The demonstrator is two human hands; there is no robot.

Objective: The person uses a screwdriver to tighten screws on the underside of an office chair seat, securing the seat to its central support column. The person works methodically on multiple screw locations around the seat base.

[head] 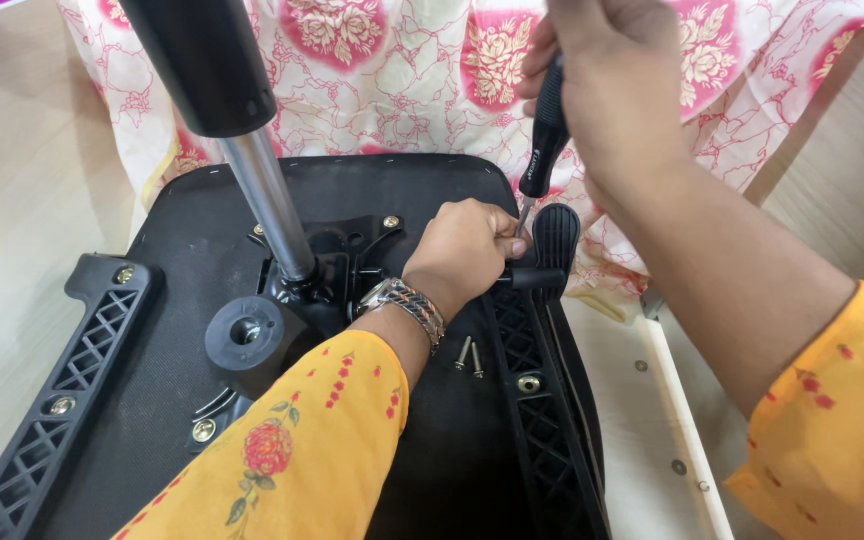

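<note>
Left hand: closed tight on the black lever of the upturned chair seat.
Right hand: wrapped round the screwdriver, just above the left hand.
Screwdriver tip: down beside the left fingers.
Loose screws: on the seat, near the left wrist.

Screws left of rt armrest bracket.
</note>
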